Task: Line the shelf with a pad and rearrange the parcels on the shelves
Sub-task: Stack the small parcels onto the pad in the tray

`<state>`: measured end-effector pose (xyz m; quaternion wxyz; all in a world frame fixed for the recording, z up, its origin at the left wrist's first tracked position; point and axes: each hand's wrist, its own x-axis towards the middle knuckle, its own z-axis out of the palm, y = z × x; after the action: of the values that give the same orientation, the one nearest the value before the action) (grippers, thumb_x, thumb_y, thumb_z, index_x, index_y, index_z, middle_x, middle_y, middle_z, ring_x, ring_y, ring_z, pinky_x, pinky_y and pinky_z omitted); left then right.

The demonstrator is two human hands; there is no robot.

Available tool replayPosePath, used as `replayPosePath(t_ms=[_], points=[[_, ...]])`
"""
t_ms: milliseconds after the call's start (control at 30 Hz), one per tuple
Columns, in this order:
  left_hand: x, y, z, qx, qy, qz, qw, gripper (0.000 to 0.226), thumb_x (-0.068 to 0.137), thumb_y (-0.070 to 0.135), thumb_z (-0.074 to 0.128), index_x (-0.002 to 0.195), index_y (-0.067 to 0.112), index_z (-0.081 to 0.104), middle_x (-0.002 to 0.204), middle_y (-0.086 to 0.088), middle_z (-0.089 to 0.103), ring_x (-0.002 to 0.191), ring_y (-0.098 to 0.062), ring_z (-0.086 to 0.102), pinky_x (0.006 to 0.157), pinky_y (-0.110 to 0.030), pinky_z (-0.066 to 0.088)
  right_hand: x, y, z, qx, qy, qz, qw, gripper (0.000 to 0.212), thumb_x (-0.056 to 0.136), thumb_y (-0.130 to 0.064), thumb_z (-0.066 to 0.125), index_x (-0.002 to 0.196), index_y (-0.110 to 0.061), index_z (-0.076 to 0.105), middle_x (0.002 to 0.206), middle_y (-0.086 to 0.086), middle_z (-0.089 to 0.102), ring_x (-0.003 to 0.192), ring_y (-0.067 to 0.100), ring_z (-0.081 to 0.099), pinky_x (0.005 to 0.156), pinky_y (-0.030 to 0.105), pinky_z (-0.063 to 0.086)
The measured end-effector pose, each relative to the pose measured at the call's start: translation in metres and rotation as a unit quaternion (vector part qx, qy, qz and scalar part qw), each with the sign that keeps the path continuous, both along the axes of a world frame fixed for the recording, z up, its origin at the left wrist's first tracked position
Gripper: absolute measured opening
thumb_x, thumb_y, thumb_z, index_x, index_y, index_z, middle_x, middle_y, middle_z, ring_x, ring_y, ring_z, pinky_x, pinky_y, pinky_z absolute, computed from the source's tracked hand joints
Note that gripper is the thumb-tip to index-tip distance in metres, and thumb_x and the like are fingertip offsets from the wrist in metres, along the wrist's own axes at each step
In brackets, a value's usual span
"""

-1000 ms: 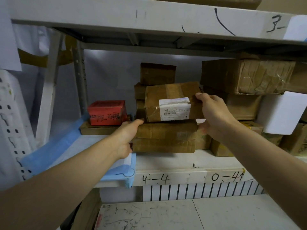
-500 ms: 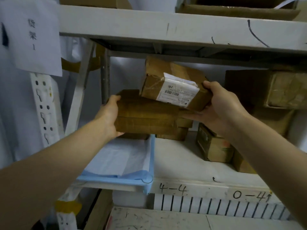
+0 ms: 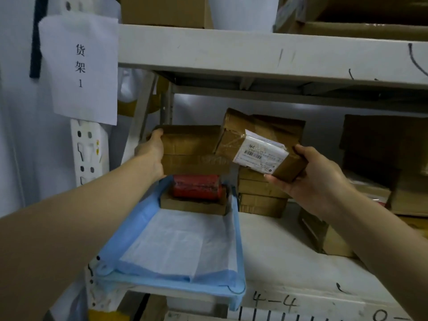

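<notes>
Blue pad [image 3: 176,246] lies on the left part of the white shelf [image 3: 289,246], its edges turned up along the sides and its front edge hanging over the lip. At the back of the pad, a red parcel [image 3: 196,188] sits on a flat brown box [image 3: 192,206]. Above these, held clear of the red parcel, is a pair of flat brown parcels [image 3: 192,149], stacked. Left hand [image 3: 151,151] grips their left end, fingers curled round the far edge. Right hand [image 3: 310,177] holds a labelled parcel [image 3: 261,144] by its lower right corner, thumb on top, fingers beneath; the parcel is tilted, white label facing the camera. Its left side overlaps the right end of the flat pair; contact cannot be told. Behind it, a stack of brown boxes [image 3: 259,198] stands on bare shelf just beside the pad. A small brown box [image 3: 324,237] lies under the right forearm. A paper sign [image 3: 81,66] hangs on the left upright.
</notes>
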<state>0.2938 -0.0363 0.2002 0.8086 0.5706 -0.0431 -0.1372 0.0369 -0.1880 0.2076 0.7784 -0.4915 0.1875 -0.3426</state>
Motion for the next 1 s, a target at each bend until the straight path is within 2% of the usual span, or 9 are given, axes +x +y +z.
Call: replayPosePath(t_ms=[67,133,333,467,533,733,833,900,1000], points=[[0.016,-0.010,-0.002,-0.009,-0.003,-0.009,1.000,0.039,0.089,0.057,0.064,0.103,0.021,0.064,0.101,-0.011,0.074,0.080,-0.029,0.073,0.051,-0.044,0.061,0.006,-0.003,0.001,0.002,0.000,-0.010,1.000,0.023,0.103,-0.032,0.052,0.119,-0.015,0.055,0.107,0.017,0.071,0.094,0.033,0.072,0.073,0.041,0.063],[0.030,-0.021,-0.004,-0.019,0.001,-0.026,0.999,0.049,0.086,0.062,0.064,0.111,0.021,0.067,0.100,-0.011,0.077,0.078,-0.030,0.076,0.055,-0.044,0.061,0.013,-0.005,0.003,0.006,-0.001,-0.017,1.000,0.025,0.103,-0.033,0.052,0.122,-0.016,0.054,0.108,0.017,0.071,0.095,0.033,0.072,0.073,0.042,0.063],[0.064,-0.047,-0.006,-0.022,-0.002,-0.049,0.999,0.061,0.080,0.069,0.063,0.114,0.019,0.066,0.097,-0.011,0.077,0.083,-0.032,0.076,0.075,-0.051,0.062,0.035,-0.006,0.011,0.004,-0.012,-0.027,1.000,0.023,0.102,-0.030,0.054,0.119,-0.015,0.055,0.104,0.017,0.073,0.091,0.033,0.073,0.073,0.044,0.063],[0.102,-0.063,-0.022,0.004,-0.002,-0.048,0.999,0.081,0.058,0.076,0.070,0.118,0.020,0.068,0.099,-0.011,0.077,0.083,-0.036,0.075,0.075,-0.055,0.060,0.048,-0.006,0.015,0.004,-0.014,-0.034,0.999,0.023,0.102,-0.029,0.055,0.120,-0.015,0.054,0.107,0.017,0.071,0.092,0.034,0.073,0.071,0.044,0.063],[0.117,-0.067,-0.033,0.024,-0.001,-0.043,0.999,0.083,0.058,0.077,0.070,0.118,0.020,0.067,0.101,-0.011,0.076,0.084,-0.037,0.075,0.074,-0.055,0.061,0.052,-0.006,0.015,0.004,-0.009,-0.035,0.999,0.023,0.102,-0.030,0.055,0.120,-0.016,0.053,0.109,0.018,0.070,0.095,0.034,0.072,0.072,0.045,0.063],[0.124,-0.063,-0.039,0.066,-0.013,-0.095,0.993,0.100,0.052,0.090,0.061,0.124,0.020,0.064,0.106,-0.014,0.075,0.089,-0.038,0.074,0.079,-0.055,0.060,0.065,-0.003,0.013,-0.006,0.009,-0.038,0.999,0.023,0.103,-0.029,0.053,0.120,-0.013,0.052,0.111,0.019,0.069,0.097,0.034,0.071,0.072,0.043,0.062],[0.111,-0.059,-0.032,0.066,-0.030,-0.041,0.997,0.123,0.034,0.097,0.049,0.130,0.021,0.059,0.112,-0.011,0.072,0.095,-0.034,0.071,0.085,-0.048,0.059,0.072,0.003,0.021,-0.011,0.006,-0.040,0.999,0.019,0.104,-0.027,0.052,0.117,-0.014,0.053,0.112,0.019,0.067,0.098,0.035,0.069,0.075,0.044,0.061],[0.090,-0.050,-0.024,0.068,-0.051,0.011,0.996,0.117,0.048,0.097,0.046,0.136,0.020,0.052,0.120,-0.007,0.066,0.099,-0.029,0.066,0.089,-0.043,0.055,0.079,0.006,0.030,-0.026,0.003,-0.041,0.999,0.010,0.104,-0.025,0.051,0.109,-0.017,0.052,0.112,0.018,0.064,0.099,0.035,0.067,0.078,0.045,0.060],[0.068,-0.046,-0.020,0.052,-0.111,0.063,0.991,0.074,0.091,0.067,0.048,0.149,0.021,0.037,0.134,-0.006,0.047,0.110,-0.025,0.050,0.092,-0.039,0.042,0.101,0.010,0.044,-0.050,-0.002,-0.053,0.997,0.007,0.104,-0.025,0.049,0.109,-0.019,0.050,0.113,0.017,0.062,0.098,0.034,0.065,0.076,0.044,0.061]])
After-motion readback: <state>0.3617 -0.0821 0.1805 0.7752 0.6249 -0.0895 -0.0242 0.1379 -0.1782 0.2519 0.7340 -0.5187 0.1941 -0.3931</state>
